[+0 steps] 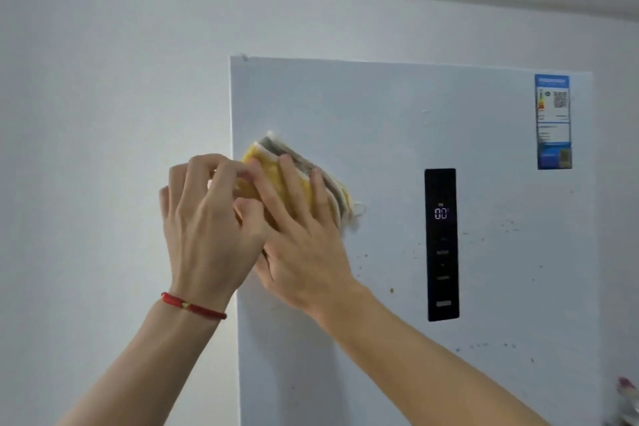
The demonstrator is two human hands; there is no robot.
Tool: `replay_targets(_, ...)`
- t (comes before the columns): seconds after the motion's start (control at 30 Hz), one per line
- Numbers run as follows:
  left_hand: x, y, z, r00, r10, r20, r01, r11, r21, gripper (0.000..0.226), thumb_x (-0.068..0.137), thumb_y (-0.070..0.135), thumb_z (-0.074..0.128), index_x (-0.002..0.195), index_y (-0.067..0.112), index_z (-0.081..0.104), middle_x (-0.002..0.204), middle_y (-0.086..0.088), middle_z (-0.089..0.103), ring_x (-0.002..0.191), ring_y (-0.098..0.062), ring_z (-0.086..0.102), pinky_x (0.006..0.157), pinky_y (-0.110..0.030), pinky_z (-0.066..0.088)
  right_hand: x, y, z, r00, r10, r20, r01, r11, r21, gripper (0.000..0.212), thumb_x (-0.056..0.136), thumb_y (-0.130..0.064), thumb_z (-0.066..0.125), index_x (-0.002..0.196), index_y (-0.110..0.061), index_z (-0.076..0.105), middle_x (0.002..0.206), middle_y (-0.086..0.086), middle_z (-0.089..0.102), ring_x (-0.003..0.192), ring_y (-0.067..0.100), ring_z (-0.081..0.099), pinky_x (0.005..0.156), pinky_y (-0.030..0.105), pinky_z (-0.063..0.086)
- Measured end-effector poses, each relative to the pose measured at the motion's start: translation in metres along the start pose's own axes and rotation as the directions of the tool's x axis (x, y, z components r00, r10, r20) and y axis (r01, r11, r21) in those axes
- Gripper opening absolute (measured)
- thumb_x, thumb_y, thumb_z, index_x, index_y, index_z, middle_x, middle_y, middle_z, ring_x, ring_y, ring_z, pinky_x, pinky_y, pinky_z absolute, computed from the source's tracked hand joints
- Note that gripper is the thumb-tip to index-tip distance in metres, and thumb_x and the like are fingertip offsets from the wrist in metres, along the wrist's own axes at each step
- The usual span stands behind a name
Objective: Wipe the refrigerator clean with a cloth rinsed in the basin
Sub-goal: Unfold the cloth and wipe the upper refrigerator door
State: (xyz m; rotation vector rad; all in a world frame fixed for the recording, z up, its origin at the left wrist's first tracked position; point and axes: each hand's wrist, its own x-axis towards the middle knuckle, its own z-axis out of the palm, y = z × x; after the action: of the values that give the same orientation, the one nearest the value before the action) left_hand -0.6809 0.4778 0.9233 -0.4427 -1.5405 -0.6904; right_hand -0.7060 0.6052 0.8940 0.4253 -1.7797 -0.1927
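The white refrigerator door point(380, 135) fills the right half of the view. A folded yellow, white and grey cloth point(273, 162) lies flat against the door near its upper left edge. My right hand point(304, 245) presses the cloth onto the door with spread fingers. My left hand point(207, 225), with a red string bracelet on the wrist, pinches the cloth's left edge at the door's side. Small brown specks point(508, 225) dot the door to the right of the black control panel point(442, 244).
A blue energy label point(553, 121) sticks to the door's top right corner. A plain white wall point(103, 97) runs behind and to the left of the refrigerator. A pinkish object point(627, 401) shows at the bottom right edge.
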Motion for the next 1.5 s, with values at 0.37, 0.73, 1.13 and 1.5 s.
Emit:
replay_targets(0.37,-0.013,0.078,0.061,0.966,0.251,0.064,-0.253,0.967,0.039,0.034,0.076,0.007,0.056,0.105,0.010,0.073,0.125,-0.011,0.062,0.114,-0.038,0.054,0.094,-0.047,0.039,-0.104,0.244,-0.063,0.928,0.373,-0.024,-0.373,0.922,-0.107,0.068,0.105,-0.054,0.024,0.166,-0.028,0.013,0.175,0.001,0.000,0.161,0.031,-0.004,0.125,0.063,0.012)
replay_targets(0.73,-0.017,0.121,0.102,0.948,0.319,-0.003,-0.313,0.931,0.190,0.029,0.073,0.009,0.061,0.099,0.012,0.073,0.131,-0.011,0.060,0.119,-0.037,0.054,0.116,-0.062,0.022,-0.176,0.331,-0.073,0.500,0.864,-0.061,-0.845,0.502,0.183,0.070,0.099,-0.059,0.011,0.162,-0.042,-0.015,0.173,-0.007,-0.018,0.159,0.016,-0.015,0.128,0.055,0.005)
replay_targets(1.13,-0.028,0.048,0.031,0.993,-0.043,-0.115,0.038,0.998,-0.040,0.032,0.073,0.001,0.048,0.100,0.004,0.065,0.110,-0.013,0.052,0.103,-0.028,0.049,0.093,-0.031,0.036,-0.076,0.096,-0.025,0.923,0.383,-0.018,-0.383,0.924,-0.004,0.066,0.108,-0.053,0.026,0.166,-0.026,0.012,0.174,0.014,0.000,0.159,0.043,-0.005,0.122,0.071,0.007)
replay_targets(1.5,-0.063,-0.004,0.011,0.963,-0.248,-0.103,0.218,0.946,-0.241,0.035,0.091,0.012,0.044,0.123,0.024,0.052,0.115,0.017,0.042,0.114,-0.028,0.052,0.102,-0.050,0.043,-0.058,-0.033,0.026,0.939,-0.341,0.052,0.334,0.937,0.100,0.044,0.104,-0.022,0.043,0.143,-0.015,0.061,0.158,0.004,0.050,0.158,0.029,0.023,0.129,0.055,0.009)
